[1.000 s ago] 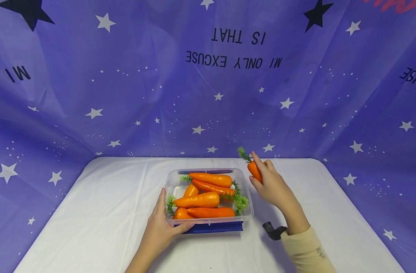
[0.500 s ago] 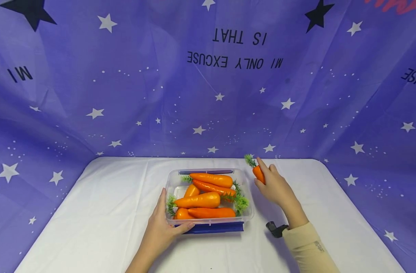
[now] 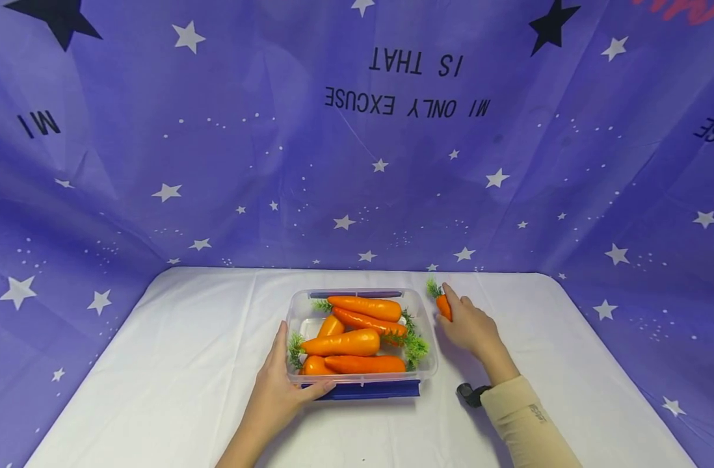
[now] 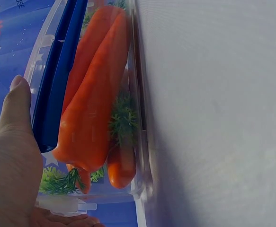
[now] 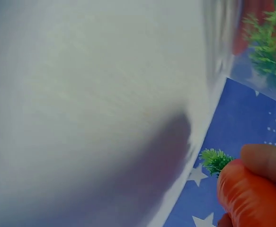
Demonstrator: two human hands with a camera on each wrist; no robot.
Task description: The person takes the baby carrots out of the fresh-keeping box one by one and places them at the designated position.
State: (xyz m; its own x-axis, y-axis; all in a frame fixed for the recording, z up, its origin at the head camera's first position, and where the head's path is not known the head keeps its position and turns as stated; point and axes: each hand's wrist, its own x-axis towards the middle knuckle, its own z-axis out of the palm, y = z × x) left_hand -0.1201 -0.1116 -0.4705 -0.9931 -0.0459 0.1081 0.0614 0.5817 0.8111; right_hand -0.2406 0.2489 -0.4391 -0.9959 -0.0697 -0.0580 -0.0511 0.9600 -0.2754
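A clear plastic box [image 3: 430, 370] with blue clip flaps stands on the table. Several orange carrots [image 3: 365, 364] with green leafy tops lie piled inside it. My left hand [image 3: 277, 390] grips the box at its near left corner, thumb by the blue front flap [image 4: 57, 94] and fingers along the left side. To the right of the box, my right hand [image 3: 468, 328] holds one more carrot [image 3: 444, 307], its leafy top [image 5: 216, 161] pointing away from me. That carrot's lower part is mostly hidden by the hand.
A white cloth covers the table [image 3: 170, 364]. Behind and on both sides hangs a purple curtain [image 3: 246, 162] with stars and lettering. A black strap-like device [image 3: 471, 394] sits at the right wrist beside a beige sleeve [image 3: 527, 416].
My right hand has moved down in the head view, toward the tabletop and first slightly right, with the carrot in its grip. The left hand and the box have stayed in place.
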